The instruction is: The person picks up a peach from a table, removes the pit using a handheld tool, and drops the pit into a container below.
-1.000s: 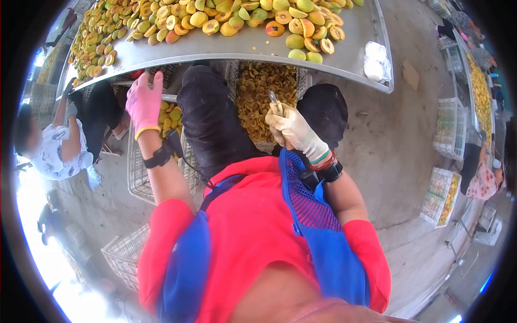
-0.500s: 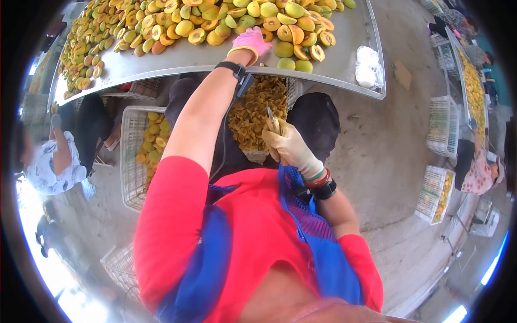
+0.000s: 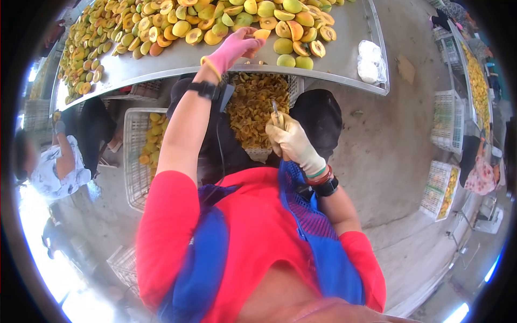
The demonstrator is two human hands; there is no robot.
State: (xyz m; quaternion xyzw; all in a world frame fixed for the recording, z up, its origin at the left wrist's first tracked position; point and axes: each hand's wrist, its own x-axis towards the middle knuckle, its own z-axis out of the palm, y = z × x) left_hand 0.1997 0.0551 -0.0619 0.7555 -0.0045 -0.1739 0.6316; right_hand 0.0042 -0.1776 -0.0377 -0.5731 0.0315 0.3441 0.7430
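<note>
My left hand (image 3: pixel 234 48), in a pink glove, is raised over the front of the metal table (image 3: pixel 177 63). Its fingers pinch a peach half (image 3: pixel 262 34) with orange flesh, right by the pile of halved peaches (image 3: pixel 183 27). My right hand (image 3: pixel 291 140) wears a whitish glove and is closed around a small knife-like tool (image 3: pixel 275 109), its narrow metal tip pointing up. That hand is over my lap, in front of a crate of brownish-yellow fruit scraps (image 3: pixel 258 110) between my knees.
A white crate with peaches (image 3: pixel 129 156) stands on the floor at my left. On the table's right end lies a white plastic-wrapped bundle (image 3: pixel 370 62). People sit at work on both sides, with more crates (image 3: pixel 439 191) at the right.
My left hand has lifted off the pile and drawn back slightly to the left, now with a peach half in its fingers. My right hand stays nearly in place with the tool.
</note>
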